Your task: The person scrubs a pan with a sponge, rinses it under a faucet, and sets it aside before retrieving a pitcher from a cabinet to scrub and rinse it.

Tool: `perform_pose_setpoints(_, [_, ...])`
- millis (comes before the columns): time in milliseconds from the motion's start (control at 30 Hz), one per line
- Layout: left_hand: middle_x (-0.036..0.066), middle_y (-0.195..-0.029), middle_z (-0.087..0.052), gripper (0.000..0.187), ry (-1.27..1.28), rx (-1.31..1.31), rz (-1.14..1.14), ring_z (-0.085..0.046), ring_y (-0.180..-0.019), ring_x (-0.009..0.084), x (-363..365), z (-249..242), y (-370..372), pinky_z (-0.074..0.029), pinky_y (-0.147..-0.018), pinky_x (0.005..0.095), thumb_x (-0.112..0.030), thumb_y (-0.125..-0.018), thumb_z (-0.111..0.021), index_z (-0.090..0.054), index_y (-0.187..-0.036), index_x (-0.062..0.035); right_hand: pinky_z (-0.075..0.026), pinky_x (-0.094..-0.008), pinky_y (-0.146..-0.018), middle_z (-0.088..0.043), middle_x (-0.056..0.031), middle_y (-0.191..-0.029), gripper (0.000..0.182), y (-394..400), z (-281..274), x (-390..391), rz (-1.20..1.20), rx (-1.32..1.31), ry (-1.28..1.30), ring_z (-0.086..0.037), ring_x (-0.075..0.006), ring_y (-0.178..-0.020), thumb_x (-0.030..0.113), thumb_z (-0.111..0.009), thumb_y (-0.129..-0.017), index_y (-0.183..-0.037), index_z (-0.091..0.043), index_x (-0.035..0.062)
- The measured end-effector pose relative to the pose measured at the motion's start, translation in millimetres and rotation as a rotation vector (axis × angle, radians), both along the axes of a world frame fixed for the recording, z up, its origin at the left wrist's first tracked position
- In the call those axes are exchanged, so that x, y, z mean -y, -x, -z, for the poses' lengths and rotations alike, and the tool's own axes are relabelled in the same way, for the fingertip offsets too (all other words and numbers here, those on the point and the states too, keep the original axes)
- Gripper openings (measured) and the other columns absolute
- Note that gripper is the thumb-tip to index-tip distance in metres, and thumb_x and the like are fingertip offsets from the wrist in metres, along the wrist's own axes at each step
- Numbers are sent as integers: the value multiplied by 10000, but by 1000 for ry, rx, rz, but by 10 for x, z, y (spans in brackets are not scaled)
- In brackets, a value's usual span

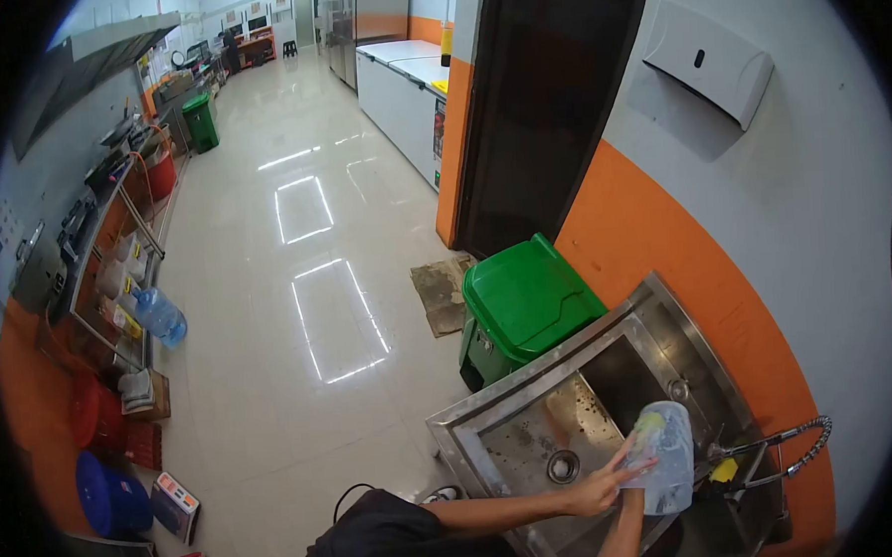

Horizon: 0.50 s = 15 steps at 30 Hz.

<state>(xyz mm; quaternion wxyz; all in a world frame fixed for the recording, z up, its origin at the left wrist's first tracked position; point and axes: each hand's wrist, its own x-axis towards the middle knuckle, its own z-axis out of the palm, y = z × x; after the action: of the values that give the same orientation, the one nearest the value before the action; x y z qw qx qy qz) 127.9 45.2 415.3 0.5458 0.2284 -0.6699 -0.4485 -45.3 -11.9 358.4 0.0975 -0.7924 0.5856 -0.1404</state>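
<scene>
Over the steel sink (pixel 493 446), I hold a translucent plastic container (pixel 673 473) with whitish, soapy-looking streaks on its wall. My left hand (pixel 599 486) lies along its near side, fingers closed against the wall. From below, my right hand (pixel 630 501) reaches up to the container's mouth; its fingers are hidden by the container and my left hand. A yellow-green patch (pixel 649 425), looking like a sponge, shows at the container's upper end.
A coiled-hose faucet (pixel 806 432) and a yellow item (pixel 723 470) are right of the container. Beyond the sink stands a green lidded bin (pixel 531 295), with flattened cardboard (pixel 439 294) beside it. A paper dispenser (pixel 710 63) hangs on the wall. Shelves and buckets line the left side.
</scene>
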Motion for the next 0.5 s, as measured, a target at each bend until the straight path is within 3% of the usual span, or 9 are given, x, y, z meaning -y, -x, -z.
perform_pose_setpoints(133, [218,-1598,133,898,-11,65,82,13,-1473,420,95,-25,-198,-157,-1184,449,164,-710,-347,-333,-1515,-234,-299,-477,-1124,-392,-196,-1468,588,89,96,17,-63,-66,66,-339,-346,-1384,347,-482,-955,-1443,-388,33])
perform_pose_setpoints(167, [218,-1598,133,898,-32,58,84,13,-1473,420,-10,13,-158,-157,-1184,449,164,-710,-347,-333,-1515,-234,-301,-472,-1125,-391,-190,-1470,581,323,397,74,-116,-272,190,-337,-342,-1386,352,-468,-964,-1445,-387,36])
perform_pose_setpoints(200, [194,-1606,127,903,-26,26,99,42,-1478,393,-43,20,-95,-165,-1181,441,134,-705,-390,-301,-1526,-231,-302,-467,-1125,-390,-184,-1472,574,1111,1730,332,-180,-972,802,-334,-338,-1387,357,-454,-974,-1447,-385,39])
perform_pose_setpoints(233, [170,-1615,120,916,-10,-6,112,71,-1483,367,-24,4,-38,-172,-1178,432,103,-699,-433,-269,-1538,-227,-196,-441,-1177,-268,-180,-1556,665,1189,1475,540,-113,-1040,733,-265,-341,-1433,376,-442,-997,-1512,-228,14])
perform_pose_setpoints(300, [146,-1623,114,936,16,-31,134,100,-1488,341,72,2,-32,-180,-1175,424,73,-694,-475,-237,-1549,-224,-196,-440,-1180,-259,-175,-1561,672,635,573,341,-9,-304,115,-247,-334,-1442,378,-440,-993,-1515,-221,15])
perform_pose_setpoints(333, [130,-1627,81,916,-125,-202,236,55,-1494,318,162,66,-101,-206,-1166,416,-9,-745,-546,-185,-1557,-229,-195,-439,-1182,-255,-173,-1564,675,323,169,238,38,-56,-30,-237,-330,-1446,379,-439,-992,-1516,-218,16])
perform_pose_setpoints(400, [115,-1632,49,920,-281,-374,339,10,-1500,295,257,160,-119,-232,-1157,408,-91,-796,-617,-133,-1565,-235,-195,-438,-1185,-246,-168,-1569,682,-213,-412,-1,-15,208,-166,-219,-323,-1454,381,-438,-988,-1519,-212,17])
perform_pose_setpoints(467, [99,-1615,-94,945,-1117,-862,265,-176,-1463,268,361,117,-32,-263,-1139,397,-332,-867,-693,-66,-1567,-224,-194,-437,-1188,-237,-163,-1574,689,-640,-748,-193,-134,311,-262,-200,-315,-1462,383,-436,-984,-1521,-205,17])
perform_pose_setpoints(500, [95,-1566,-227,978,-1051,-910,356,-305,-1396,252,351,34,-125,-286,-1125,400,-447,-861,-711,-75,-1566,-213,-194,-436,-1189,-233,-161,-1577,693,-744,-854,-272,-155,313,-310,-191,-311,-1466,384,-435,-983,-1523,-202,18])
